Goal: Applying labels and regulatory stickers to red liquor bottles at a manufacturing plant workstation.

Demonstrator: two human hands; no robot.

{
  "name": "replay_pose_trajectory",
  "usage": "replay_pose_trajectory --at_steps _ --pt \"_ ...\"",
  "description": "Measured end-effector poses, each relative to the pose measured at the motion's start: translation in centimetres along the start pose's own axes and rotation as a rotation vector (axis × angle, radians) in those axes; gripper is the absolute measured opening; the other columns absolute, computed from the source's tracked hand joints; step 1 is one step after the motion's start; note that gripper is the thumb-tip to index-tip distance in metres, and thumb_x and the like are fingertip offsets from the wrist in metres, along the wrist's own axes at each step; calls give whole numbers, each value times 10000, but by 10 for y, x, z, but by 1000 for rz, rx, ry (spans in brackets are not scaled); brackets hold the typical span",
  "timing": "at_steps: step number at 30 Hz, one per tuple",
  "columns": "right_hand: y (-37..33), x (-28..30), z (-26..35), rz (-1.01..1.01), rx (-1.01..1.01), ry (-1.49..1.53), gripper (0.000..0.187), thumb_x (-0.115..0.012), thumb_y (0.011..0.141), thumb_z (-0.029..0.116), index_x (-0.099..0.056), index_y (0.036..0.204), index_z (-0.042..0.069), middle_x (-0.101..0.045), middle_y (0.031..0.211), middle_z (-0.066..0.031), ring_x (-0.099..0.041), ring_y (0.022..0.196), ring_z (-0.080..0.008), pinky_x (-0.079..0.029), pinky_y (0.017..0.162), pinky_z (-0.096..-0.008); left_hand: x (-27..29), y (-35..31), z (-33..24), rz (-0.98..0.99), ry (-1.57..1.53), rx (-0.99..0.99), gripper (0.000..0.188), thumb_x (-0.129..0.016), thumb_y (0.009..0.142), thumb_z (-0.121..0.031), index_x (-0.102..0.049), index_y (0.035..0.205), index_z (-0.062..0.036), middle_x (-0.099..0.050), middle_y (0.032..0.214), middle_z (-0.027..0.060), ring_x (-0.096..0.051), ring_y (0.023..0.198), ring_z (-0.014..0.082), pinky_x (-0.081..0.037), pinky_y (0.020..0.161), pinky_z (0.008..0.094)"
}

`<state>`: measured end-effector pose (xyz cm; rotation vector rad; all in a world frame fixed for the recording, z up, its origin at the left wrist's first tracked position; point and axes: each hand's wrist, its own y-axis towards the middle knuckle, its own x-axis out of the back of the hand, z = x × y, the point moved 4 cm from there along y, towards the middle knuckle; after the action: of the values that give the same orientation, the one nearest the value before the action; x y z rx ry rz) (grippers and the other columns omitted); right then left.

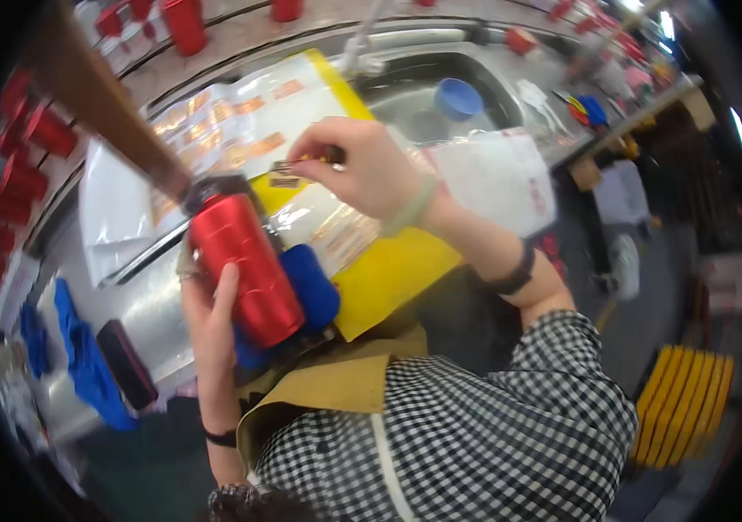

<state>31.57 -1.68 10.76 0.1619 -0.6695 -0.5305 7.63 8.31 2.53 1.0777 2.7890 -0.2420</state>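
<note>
A shiny red metal cylinder [249, 270], like a bottle or canister body, lies tilted in front of me. My left hand [207, 304] grips its left side, thumb along the surface and the other fingers mostly hidden. Under and beside it is a blue cloth pad [310, 283]. Up and to the right, my right hand [349, 161] is closed in a pinch on a small flat piece [284, 174], blurred, with a gold and dark pattern. Below that hand, clear plastic with printed strips [340, 248] covers a yellow sheet [397, 283].
A brown post [114, 100] slants down to the cylinder's far end. Sheets with copper-coloured labels [231, 126] lie behind. A sink [406, 83] holds a blue bowl [458, 99]. At left are a blue cloth [83, 357] and a dark phone-like slab [127, 364]. More red vessels [184, 26] line the back.
</note>
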Motion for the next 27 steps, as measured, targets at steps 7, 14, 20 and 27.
replay_pose_trajectory --at_steps 7,14,20,27 --pt "2 -15 24 36 108 -72 72 -758 875 53 -746 943 34 -688 830 -81 -632 708 -166 -494 638 -299 -7 1 -4 6 -158 38 547 -497 1098 -135 -306 1590 11 -494 1519 149 -511 1369 207 -402 1156 367" --pt "-1 -44 71 -176 801 -311 295 -721 659 -5 -740 924 124 -645 868 -15 -624 788 -241 -497 667 -363 2 -1 -8 -3 -216 148 628 -338 1128 -449 -321 1598 -34 -519 1507 139 -510 1371 216 -413 1134 380" --pt "-33 -70 59 11 827 -457 224 -724 724 139 -740 944 102 -639 920 4 -617 802 -161 -462 645 -308 2 2 -15 -5 -226 98 628 -436 1119 -444 -351 1575 -20 -560 1446 146 -549 1314 186 -448 1094 357" --pt "-42 -71 55 76 837 -488 188 -761 770 158 -741 950 108 -647 933 3 -623 812 -162 -486 678 -316 0 9 -11 -51 15 28 643 -663 1029 -199 -351 1547 19 -523 1479 172 -539 1332 223 -453 1106 378"
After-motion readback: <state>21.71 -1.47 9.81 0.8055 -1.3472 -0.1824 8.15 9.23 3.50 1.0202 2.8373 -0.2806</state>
